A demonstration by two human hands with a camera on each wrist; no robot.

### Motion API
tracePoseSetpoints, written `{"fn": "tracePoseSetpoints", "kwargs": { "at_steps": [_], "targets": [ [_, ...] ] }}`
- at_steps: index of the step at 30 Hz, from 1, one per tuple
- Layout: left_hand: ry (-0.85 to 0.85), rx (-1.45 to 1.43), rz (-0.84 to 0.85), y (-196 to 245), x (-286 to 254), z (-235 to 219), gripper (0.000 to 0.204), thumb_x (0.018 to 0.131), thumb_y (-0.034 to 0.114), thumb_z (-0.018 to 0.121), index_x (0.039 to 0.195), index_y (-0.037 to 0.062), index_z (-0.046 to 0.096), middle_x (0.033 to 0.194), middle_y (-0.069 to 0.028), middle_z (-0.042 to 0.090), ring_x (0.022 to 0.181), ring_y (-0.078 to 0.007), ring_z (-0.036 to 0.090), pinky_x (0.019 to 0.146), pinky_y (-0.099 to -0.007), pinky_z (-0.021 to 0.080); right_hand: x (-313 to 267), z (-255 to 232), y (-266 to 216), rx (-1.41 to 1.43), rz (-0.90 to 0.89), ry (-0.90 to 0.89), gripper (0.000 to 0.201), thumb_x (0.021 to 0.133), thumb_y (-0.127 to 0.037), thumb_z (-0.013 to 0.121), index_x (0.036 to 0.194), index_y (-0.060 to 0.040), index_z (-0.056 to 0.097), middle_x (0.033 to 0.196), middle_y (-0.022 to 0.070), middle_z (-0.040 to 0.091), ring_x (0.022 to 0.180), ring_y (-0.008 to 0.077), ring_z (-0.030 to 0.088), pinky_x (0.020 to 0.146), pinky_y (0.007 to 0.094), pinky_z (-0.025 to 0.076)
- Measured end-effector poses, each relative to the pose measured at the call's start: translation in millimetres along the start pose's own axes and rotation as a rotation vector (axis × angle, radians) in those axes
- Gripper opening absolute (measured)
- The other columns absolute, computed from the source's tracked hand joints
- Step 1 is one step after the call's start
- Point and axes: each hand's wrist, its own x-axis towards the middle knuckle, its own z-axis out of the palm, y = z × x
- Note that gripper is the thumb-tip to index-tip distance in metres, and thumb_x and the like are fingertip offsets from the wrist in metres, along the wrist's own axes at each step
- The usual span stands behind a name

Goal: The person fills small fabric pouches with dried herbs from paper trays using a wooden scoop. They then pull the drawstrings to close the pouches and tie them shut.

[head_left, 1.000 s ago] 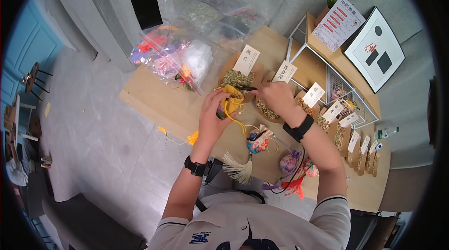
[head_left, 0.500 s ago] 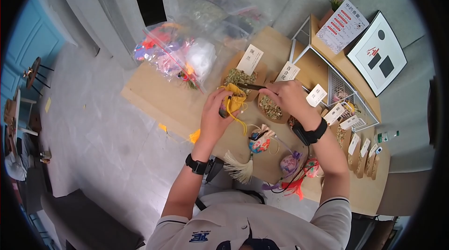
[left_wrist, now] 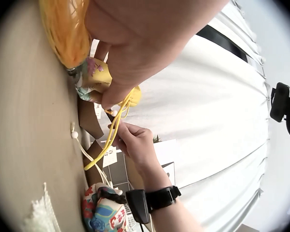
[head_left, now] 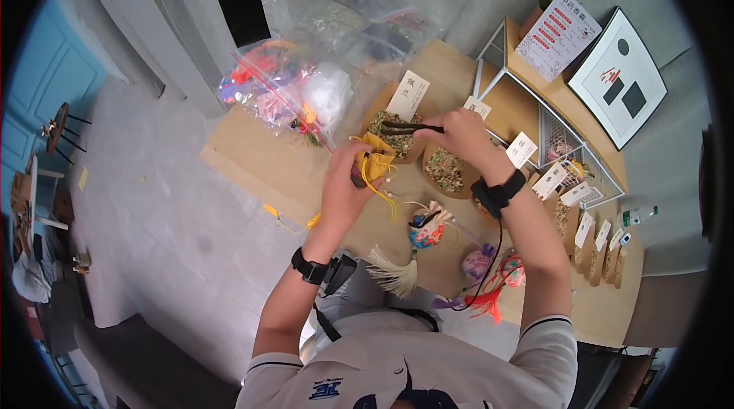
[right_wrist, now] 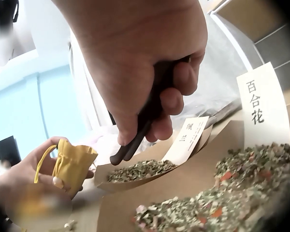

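My left hand [head_left: 344,189] holds a yellow drawstring pouch [head_left: 378,157] with its mouth upward. Yellow cords hang from it, and the left wrist view shows its flowered lower part and an orange-yellow tassel [left_wrist: 65,34]. In my right hand [head_left: 468,138] is a pair of dark tongs [head_left: 417,128], gripped with curled fingers. The tong tips point at the dried herbs [right_wrist: 142,170] in the nearest paper tray, just beyond the pouch. Beside that tray, under my right hand, lies another heap of dried herbs [head_left: 445,169] with orange bits.
Clear plastic bags [head_left: 287,92] of colourful material lie at the back left. Finished-looking sachets with tassels, one cream and blue [head_left: 428,227], lie near the front edge. More labelled trays [head_left: 592,252] run rightward, below a wooden shelf [head_left: 562,92] with a sign and a framed picture.
My right hand has drawn the tongs away from the pouch mouth and over the nearest herb tray. The left hand keeps hold of the pouch, shifting only slightly.
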Motion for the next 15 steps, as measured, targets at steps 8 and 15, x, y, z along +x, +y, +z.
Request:
{"fn": "tracePoseSetpoints", "kwargs": {
  "at_steps": [8, 15],
  "targets": [
    [0.013, 0.036, -0.005, 4, 5, 1, 0.060, 0.067, 0.000, 0.084, 0.120, 0.0095, 0.058, 0.112, -0.0087, 0.060, 0.089, -0.0243, 0.057, 0.079, -0.0335, 0.049, -2, 16, -24, -0.291, -0.162, 0.074, 0.034, 0.086, -0.043, 0.068, 0.073, -0.0117, 0.070, 0.068, 0.0034, 0.065, 0.065, 0.0236, 0.067, 0.058, 0.0369, 0.051],
    [-0.040, 0.048, 0.024, 2, 9, 5, 0.061, 0.066, 0.000, 0.085, 0.120, 0.0083, 0.057, 0.108, -0.0076, 0.059, 0.082, -0.0223, 0.054, 0.076, -0.0332, 0.048, 2, 23, -10, -0.298, -0.057, 0.054, 0.037, 0.087, -0.045, 0.067, 0.074, -0.0117, 0.071, 0.067, 0.0052, 0.066, 0.064, 0.0244, 0.068, 0.057, 0.0361, 0.050]
  ]
}}
